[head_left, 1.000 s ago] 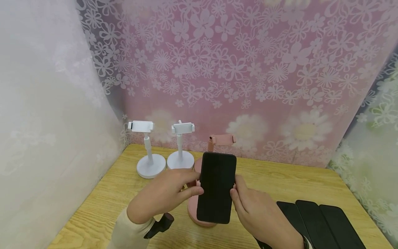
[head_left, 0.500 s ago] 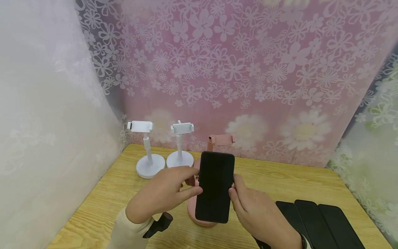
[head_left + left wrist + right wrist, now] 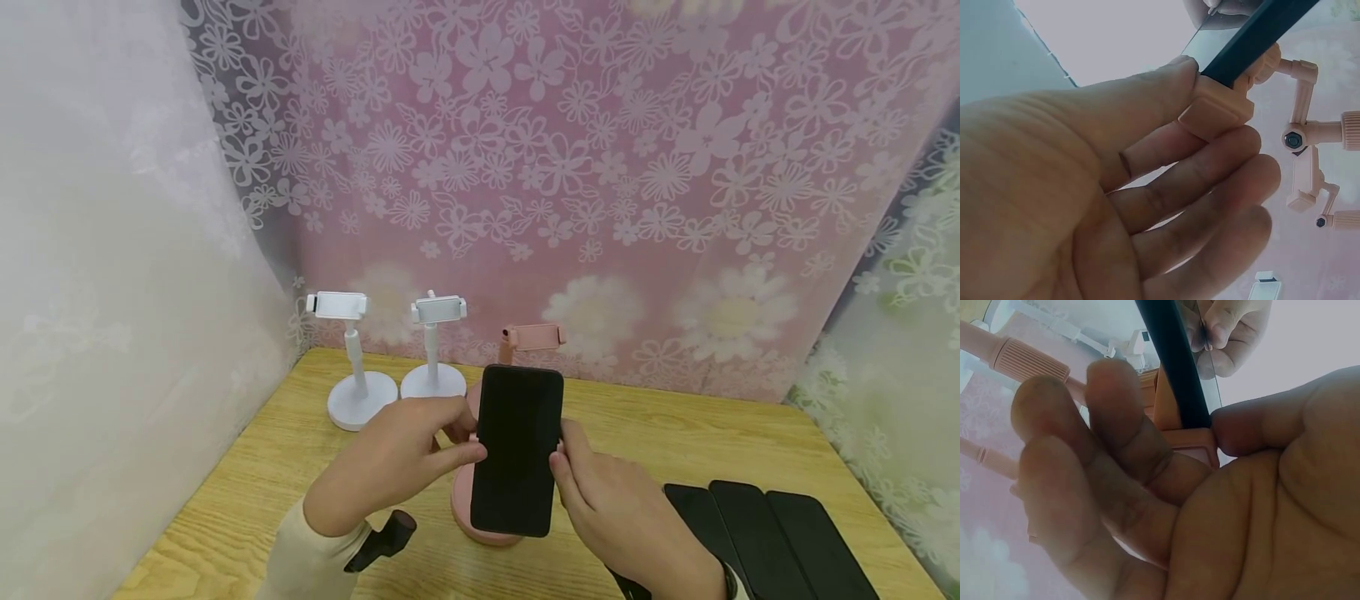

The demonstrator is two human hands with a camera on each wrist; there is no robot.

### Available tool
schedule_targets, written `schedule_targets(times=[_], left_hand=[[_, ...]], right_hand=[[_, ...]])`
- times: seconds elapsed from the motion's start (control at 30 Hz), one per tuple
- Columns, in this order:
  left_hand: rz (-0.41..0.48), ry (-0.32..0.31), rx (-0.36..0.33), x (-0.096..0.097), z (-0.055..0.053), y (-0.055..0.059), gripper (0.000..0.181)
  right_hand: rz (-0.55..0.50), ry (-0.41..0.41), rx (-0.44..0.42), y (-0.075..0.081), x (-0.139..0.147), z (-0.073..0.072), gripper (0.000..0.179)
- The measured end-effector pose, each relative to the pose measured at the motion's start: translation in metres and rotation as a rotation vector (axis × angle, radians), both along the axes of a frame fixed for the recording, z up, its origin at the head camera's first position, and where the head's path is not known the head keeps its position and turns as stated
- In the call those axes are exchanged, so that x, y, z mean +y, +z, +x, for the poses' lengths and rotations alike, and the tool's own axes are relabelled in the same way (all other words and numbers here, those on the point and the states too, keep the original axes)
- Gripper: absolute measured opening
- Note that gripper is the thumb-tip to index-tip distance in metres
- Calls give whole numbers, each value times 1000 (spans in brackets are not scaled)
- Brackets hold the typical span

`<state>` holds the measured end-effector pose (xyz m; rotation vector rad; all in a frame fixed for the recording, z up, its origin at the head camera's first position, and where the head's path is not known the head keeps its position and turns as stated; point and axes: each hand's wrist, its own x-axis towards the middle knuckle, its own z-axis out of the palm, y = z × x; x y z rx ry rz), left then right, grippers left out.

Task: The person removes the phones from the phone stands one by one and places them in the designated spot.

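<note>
A black phone stands nearly upright in the clamp of a pink phone stand, whose round base shows beneath it. My left hand is at the phone's left edge. In the left wrist view its thumb and forefinger pinch the clamp's pink end, the other fingers curling loosely below. On the opposite edge, my right hand grips the other clamp end, thumb in front by the phone's edge and fingers behind. The stand's upper post is hidden behind the phone.
Two white phone stands are at the back left of the wooden table. Another pink phone stand rises behind the held one. Several black phones lie side by side at the front right. A flowered curtain hangs behind.
The phone has shifted very slightly left in the head view. My left fingers have drawn back a little from its edge toward the clamp's end. The right hand keeps its grip.
</note>
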<state>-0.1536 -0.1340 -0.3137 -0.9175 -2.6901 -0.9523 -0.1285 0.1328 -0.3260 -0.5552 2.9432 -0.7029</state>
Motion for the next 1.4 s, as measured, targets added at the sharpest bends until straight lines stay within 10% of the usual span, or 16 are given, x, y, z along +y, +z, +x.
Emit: schedule_targets(times=[0.27, 0.57, 0.9, 1.13, 1.4], left_hand=[[-30, 11, 37, -1, 2, -1, 17], [-45, 11, 57, 1, 6, -4, 17], [-12, -32, 70, -6, 3, -2, 14], [-7, -94, 47, -4, -5, -5, 15], [275, -305, -244, -9, -36, -23, 14]], right_hand=[[-74, -25, 130, 0, -8, 2, 43], [-170, 19, 584, 12, -24, 8, 99], [100, 121, 695, 45, -54, -15, 63], [182, 81, 781, 34, -61, -28, 43], [30, 52, 900, 13, -67, -44, 45]])
